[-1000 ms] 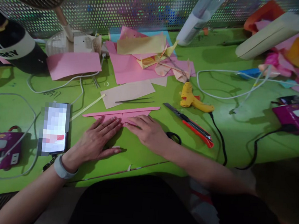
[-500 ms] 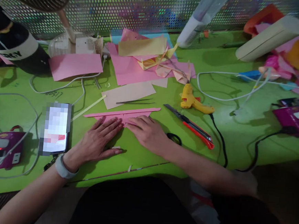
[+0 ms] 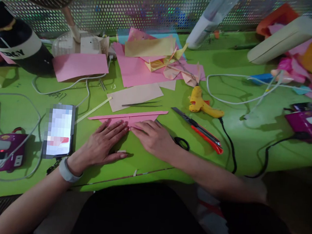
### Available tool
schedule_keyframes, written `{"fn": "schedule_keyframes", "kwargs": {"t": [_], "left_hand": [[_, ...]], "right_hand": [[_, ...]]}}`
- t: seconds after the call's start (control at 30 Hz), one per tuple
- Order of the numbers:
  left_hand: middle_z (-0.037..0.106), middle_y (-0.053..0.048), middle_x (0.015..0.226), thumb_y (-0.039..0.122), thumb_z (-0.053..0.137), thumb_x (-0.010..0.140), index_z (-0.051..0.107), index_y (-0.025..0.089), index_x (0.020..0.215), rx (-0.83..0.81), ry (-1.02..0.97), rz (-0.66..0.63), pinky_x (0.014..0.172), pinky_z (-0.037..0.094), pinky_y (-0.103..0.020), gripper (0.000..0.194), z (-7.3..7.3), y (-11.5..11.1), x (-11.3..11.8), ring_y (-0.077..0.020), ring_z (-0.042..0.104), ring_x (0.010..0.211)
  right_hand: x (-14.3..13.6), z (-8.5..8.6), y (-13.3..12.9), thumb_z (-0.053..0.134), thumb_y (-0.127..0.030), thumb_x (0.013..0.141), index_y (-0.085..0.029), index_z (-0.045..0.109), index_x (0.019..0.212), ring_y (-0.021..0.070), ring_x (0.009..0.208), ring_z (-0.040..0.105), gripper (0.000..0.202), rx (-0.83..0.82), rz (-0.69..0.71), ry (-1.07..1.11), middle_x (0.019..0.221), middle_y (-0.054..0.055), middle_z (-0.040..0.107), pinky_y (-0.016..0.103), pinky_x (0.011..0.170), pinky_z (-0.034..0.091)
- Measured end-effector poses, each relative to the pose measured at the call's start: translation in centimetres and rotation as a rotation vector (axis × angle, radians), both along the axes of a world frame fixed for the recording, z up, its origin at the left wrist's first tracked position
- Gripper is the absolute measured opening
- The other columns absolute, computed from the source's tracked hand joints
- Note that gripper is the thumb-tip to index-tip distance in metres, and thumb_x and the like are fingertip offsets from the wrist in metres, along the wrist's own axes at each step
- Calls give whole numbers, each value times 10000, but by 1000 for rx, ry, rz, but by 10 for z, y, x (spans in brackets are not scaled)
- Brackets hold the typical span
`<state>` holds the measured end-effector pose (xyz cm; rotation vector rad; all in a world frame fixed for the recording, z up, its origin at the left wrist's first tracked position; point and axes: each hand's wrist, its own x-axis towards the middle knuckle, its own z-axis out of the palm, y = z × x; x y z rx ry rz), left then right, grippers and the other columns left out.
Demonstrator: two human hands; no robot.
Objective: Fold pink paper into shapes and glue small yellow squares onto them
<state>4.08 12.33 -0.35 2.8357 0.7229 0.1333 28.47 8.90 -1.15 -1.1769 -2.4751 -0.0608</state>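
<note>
A folded pink paper (image 3: 120, 118) lies on the green table, with a narrow folded strip along its far edge. My left hand (image 3: 107, 142) rests flat over its near left part, fingers stretched out and thumb apart. At the near right part, my right hand (image 3: 153, 136) has its bent fingers together on the paper; its thumb is largely hidden. Just beyond the paper are tweezers (image 3: 142, 104) on a pale pink paper piece (image 3: 136, 96). Black-handled scissors (image 3: 181, 143) lie partly under my right hand. A red utility knife (image 3: 205, 135) is to the right, blade extended.
A yellow glue gun (image 3: 200, 102) with a black cord lies beyond the knife. Left of my hands is a phone (image 3: 60, 131). Paper sheets (image 3: 129, 73), a fan (image 3: 73, 31), a black bottle (image 3: 15, 44) and a cardboard tube (image 3: 283, 40) stand or lie farther back. White cables (image 3: 227, 99) cross the table.
The view has shifted slightly, so the tabletop things sit a little higher in the picture. Both hands stay on the pink paper in nearly the same pose.
</note>
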Motion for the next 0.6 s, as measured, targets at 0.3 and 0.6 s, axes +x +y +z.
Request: {"fn": "schedule_keyframes", "kwargs": {"t": [0.3, 0.6], "left_hand": [[309, -141, 1604, 637, 440, 950, 279, 114, 1552, -14, 23, 5, 1255, 109, -491, 813, 2, 0, 0, -278, 266, 1500], [268, -125, 1622, 640, 426, 953, 231, 126, 1569, 0, 31, 1, 1259, 89, -472, 825, 0, -1, 0, -263, 232, 1512]], "right_hand": [[2, 0, 0, 528, -109, 923, -145, 717, 1135, 246, 1020, 562, 287, 26, 7, -17, 1145, 119, 704, 376, 841, 489], [-2, 2, -5, 491, -106, 944, -101, 718, 1109, 247, 1035, 562, 280, 115, 49, -124, 1173, 148, 697, 376, 837, 499]]}}
